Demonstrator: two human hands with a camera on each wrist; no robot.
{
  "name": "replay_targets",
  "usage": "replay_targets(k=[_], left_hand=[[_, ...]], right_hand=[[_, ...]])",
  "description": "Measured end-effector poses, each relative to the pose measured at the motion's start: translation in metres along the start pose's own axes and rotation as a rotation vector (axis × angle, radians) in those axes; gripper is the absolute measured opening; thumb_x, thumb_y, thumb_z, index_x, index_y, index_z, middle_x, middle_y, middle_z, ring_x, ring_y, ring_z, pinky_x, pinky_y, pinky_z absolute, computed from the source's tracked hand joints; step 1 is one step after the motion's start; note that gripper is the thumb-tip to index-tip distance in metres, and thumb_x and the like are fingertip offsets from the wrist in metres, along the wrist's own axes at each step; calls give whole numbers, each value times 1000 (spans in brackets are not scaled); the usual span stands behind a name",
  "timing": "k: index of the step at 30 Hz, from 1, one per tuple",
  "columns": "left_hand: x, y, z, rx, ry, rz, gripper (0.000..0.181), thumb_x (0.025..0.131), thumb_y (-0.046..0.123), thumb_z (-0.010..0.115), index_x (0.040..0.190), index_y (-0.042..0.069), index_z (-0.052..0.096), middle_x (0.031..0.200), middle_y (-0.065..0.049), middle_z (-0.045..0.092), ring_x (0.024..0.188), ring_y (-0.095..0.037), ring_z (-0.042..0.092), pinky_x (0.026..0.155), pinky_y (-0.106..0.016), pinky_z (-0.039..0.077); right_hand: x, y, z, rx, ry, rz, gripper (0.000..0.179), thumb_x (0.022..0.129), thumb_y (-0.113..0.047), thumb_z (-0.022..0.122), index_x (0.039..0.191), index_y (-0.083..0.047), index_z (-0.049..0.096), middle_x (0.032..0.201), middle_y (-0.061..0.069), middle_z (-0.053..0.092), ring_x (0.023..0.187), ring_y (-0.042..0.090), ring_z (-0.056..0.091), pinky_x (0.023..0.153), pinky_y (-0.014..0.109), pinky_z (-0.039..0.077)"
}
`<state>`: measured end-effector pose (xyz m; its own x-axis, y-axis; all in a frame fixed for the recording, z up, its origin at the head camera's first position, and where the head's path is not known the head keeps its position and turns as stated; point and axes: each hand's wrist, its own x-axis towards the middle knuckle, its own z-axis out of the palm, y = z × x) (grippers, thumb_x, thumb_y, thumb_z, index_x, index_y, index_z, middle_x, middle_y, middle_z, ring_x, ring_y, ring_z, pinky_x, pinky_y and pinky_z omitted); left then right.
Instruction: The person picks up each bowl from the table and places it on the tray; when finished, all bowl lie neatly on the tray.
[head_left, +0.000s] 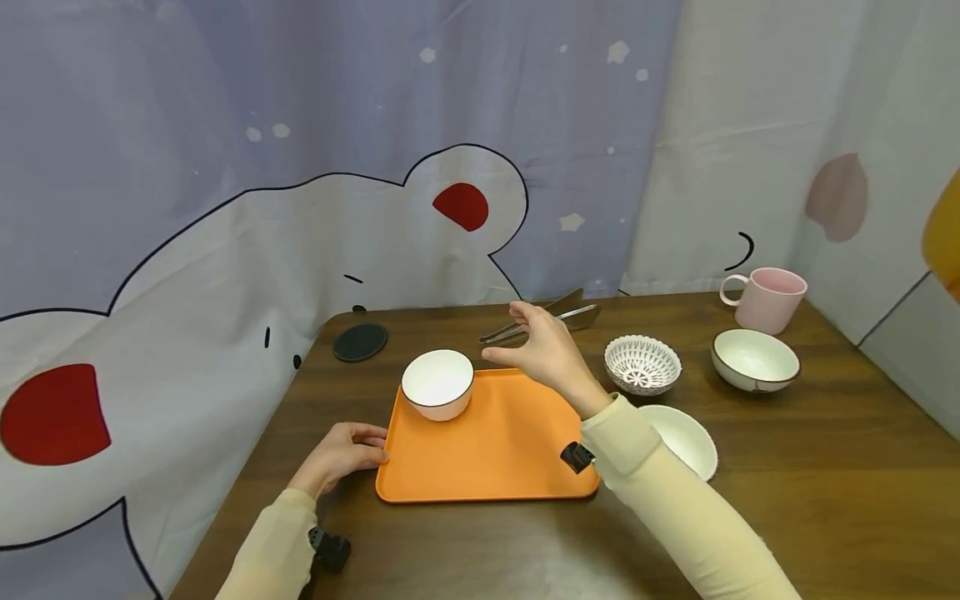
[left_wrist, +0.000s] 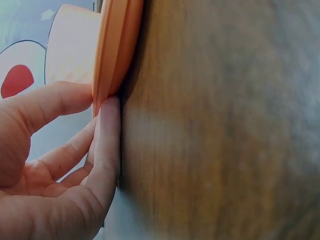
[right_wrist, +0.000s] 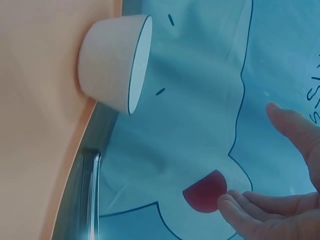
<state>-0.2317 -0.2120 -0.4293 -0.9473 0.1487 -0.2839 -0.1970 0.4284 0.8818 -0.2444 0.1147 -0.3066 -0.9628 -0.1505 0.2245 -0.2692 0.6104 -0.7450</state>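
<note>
An orange tray [head_left: 495,450] lies on the wooden table, with a white dark-rimmed bowl [head_left: 438,404] upright on its far left corner. At the tray's left edge, my left hand [head_left: 337,457] pinches the rim; the left wrist view has the thumb [left_wrist: 62,102] on the upper side and a finger [left_wrist: 107,135] along the underside. My right hand [head_left: 546,350] is held over the far part of the tray, thumb and fingers spread apart with nothing between them. In the right wrist view the bowl [right_wrist: 110,62] stands well apart from the right hand [right_wrist: 280,200].
Behind the tray lie metal utensils [head_left: 577,317], seemingly tongs and a knife. A black coaster [head_left: 360,342] sits far left. On the right are a patterned lattice bowl [head_left: 642,365], a white dish [head_left: 682,442] partly behind the right sleeve, another bowl [head_left: 755,361] and a pink mug [head_left: 771,302].
</note>
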Motion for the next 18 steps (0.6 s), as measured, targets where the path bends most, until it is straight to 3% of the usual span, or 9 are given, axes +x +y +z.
replay_targets(k=[11, 18], left_hand=[[-5, -2, -3, 16, -13, -3, 46, 82, -3, 72, 124, -13, 57, 109, -20, 65, 88, -19, 66, 81, -36, 58], [-3, 0, -2, 31, -23, 6, 48, 81, -2, 73, 125, -13, 57, 109, -19, 64, 86, -19, 65, 81, -35, 58]], right_hand=[[-4, 10, -11, -11, -16, 22, 85, 77, -31, 83, 146, -3, 42, 145, 14, 50, 131, 33, 50, 108, 42, 43], [-11, 12, -23, -49, 17, 34, 83, 78, -32, 83, 146, -4, 43, 144, 12, 52, 130, 33, 51, 107, 44, 43]])
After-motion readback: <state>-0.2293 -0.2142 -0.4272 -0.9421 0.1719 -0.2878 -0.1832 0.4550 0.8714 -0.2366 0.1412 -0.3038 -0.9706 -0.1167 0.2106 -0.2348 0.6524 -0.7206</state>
